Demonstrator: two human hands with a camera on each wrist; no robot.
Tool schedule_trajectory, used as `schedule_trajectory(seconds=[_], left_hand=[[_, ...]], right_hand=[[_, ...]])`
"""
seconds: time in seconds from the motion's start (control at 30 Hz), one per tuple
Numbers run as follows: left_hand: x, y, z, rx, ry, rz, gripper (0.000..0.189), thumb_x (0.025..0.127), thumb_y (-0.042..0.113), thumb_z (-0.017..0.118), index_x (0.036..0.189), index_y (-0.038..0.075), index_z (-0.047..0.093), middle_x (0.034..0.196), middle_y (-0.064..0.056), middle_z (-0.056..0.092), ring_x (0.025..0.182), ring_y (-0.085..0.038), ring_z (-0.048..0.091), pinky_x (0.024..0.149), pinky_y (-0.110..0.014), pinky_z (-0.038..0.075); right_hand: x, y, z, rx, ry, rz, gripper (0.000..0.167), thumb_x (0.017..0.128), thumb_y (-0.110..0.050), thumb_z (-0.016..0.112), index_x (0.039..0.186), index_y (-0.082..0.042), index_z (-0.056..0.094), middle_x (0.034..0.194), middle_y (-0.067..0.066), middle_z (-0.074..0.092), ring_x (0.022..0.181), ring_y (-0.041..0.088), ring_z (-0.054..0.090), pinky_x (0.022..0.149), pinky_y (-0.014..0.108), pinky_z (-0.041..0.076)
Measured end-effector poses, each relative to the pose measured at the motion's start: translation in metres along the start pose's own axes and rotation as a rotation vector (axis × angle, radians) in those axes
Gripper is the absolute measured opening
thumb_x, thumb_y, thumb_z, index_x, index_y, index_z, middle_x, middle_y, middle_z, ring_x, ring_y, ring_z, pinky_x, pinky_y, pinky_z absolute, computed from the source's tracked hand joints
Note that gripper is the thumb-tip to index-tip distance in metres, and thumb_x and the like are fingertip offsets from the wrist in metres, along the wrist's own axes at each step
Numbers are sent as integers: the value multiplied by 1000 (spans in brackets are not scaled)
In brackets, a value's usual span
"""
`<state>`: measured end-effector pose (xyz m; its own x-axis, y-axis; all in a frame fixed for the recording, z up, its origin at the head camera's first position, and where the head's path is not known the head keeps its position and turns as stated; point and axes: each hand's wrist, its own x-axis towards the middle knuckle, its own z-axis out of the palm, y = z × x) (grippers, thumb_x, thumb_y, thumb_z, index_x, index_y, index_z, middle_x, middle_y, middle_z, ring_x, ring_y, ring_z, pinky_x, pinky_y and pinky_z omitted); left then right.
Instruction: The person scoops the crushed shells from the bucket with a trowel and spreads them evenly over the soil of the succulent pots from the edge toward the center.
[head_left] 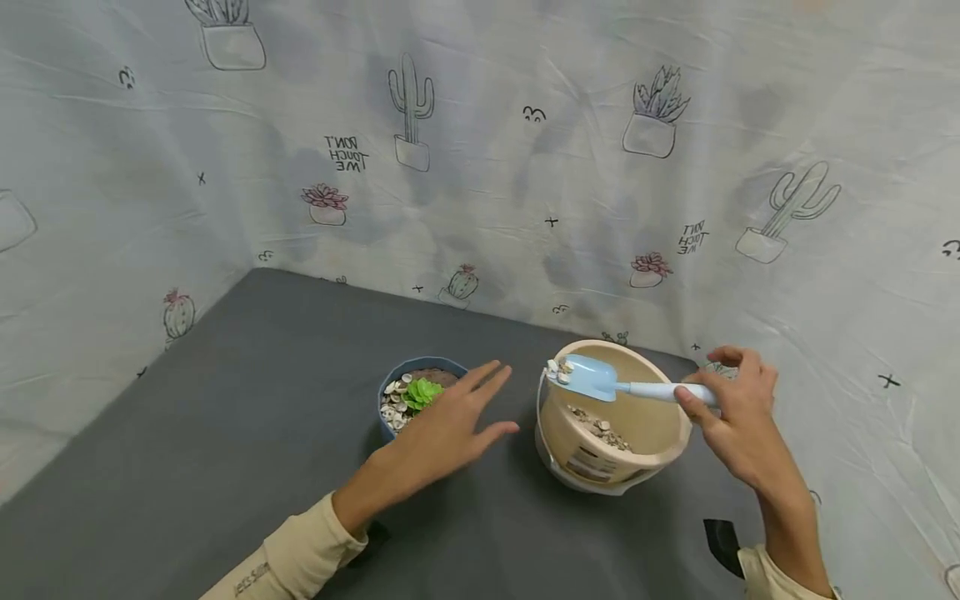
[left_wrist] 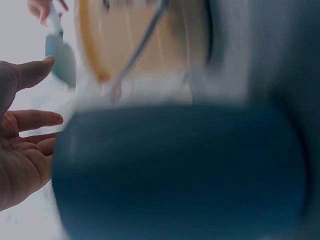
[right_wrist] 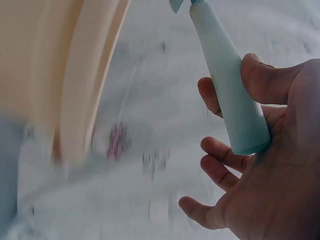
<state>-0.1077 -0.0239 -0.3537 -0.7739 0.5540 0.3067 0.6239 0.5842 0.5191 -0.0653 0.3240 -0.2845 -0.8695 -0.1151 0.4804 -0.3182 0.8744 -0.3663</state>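
Note:
In the head view my right hand [head_left: 738, 417] pinches the pale handle of a light blue garden trowel [head_left: 592, 377] between thumb and fingers. A few small pale stones [head_left: 560, 371] lie at the tip of its blade. The trowel is held level over the mouth of a cream bucket [head_left: 660, 433], which has more stones [head_left: 600, 427] inside. My left hand [head_left: 442, 429] is spread with fingers apart, over the near right side of a blue plant pot [head_left: 386, 383]. That pot bears a green succulent [head_left: 422, 393], pale stones and brown soil, partly hidden by the hand.
Both containers stand on a dark grey tabletop [head_left: 225, 417]. A whitish sheet with cactus drawings [head_left: 487, 167] hangs behind and on both sides, close to the bucket. The bucket's handle [head_left: 542, 408] hangs down around its side. A black strap [head_left: 722, 546] shows beside my right sleeve.

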Motion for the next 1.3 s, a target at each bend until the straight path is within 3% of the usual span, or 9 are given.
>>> schedule_trajectory(seconds=[0.1, 0.2, 0.3, 0.4, 0.5, 0.67, 0.83, 1.03, 1.3], left_hand=[[-14, -25, -21, 46, 65, -82, 76, 99, 41, 72, 160, 6, 43, 163, -21, 45, 143, -40, 54, 109, -56, 53], [-25, -48, -39, 43, 41, -202, 84, 97, 44, 74, 162, 4, 38, 164, -23, 42, 145, -46, 50, 110, -63, 49], [-29, -65, -52, -26, -75, -289, 96, 95, 51, 74, 163, -1, 31, 164, -27, 40, 146, -49, 48, 112, -66, 46], [-30, -75, -57, -104, -231, -359, 107, 92, 59, 74, 165, -2, 25, 154, -29, 52, 140, -47, 54, 110, -65, 48], [-30, -78, -58, -146, -315, -395, 117, 87, 62, 78, 166, -3, 20, 152, -30, 54, 137, -45, 58, 108, -62, 51], [-32, -81, -60, -175, -323, -390, 125, 82, 57, 85, 166, -4, 14, 168, -27, 31, 152, -44, 42, 118, -60, 44], [-34, -84, -65, -209, -325, -377, 129, 80, 50, 89, 167, -1, 8, 174, -25, 16, 159, -44, 27, 125, -61, 34], [-32, -85, -66, -227, -312, -365, 133, 77, 45, 93, 168, 1, 7, 175, -24, 13, 162, -44, 20, 128, -62, 28], [-29, -85, -65, -183, -311, -288, 131, 75, 46, 94, 167, 0, 13, 173, -26, 21, 159, -47, 26, 124, -64, 34]], right_hand=[[14, -17, 20, 16, -18, -55, 11, 95, -5, 71, 88, 3, 72, 130, 36, 44, 123, 55, 26, 92, 67, 24], [29, -34, 45, 30, -59, -96, 9, 95, -6, 72, 88, 0, 73, 129, 32, 47, 120, 53, 31, 94, 64, 27], [45, -52, 66, 24, -132, -92, 14, 98, -13, 71, 91, -1, 74, 131, 30, 48, 123, 51, 33, 98, 66, 30], [62, -71, 82, -3, -232, -80, 20, 100, -20, 69, 94, -2, 75, 136, 27, 47, 128, 49, 32, 103, 68, 29], [80, -92, 91, -71, -334, -102, 24, 103, -26, 66, 96, -5, 75, 138, 23, 45, 133, 47, 31, 106, 70, 29], [105, -117, 89, -205, -401, -174, 26, 103, -29, 65, 90, -8, 74, 133, 20, 45, 129, 46, 34, 102, 68, 35], [115, -132, 84, -249, -436, -188, 28, 102, -31, 65, 90, -8, 75, 131, 18, 44, 128, 43, 35, 103, 68, 36], [117, -135, 79, -229, -481, -202, 29, 103, -33, 65, 93, -8, 76, 133, 19, 44, 128, 42, 34, 104, 67, 33], [114, -126, 62, -161, -477, -178, 26, 104, -27, 64, 87, -10, 73, 132, 19, 42, 126, 42, 31, 101, 66, 31]])
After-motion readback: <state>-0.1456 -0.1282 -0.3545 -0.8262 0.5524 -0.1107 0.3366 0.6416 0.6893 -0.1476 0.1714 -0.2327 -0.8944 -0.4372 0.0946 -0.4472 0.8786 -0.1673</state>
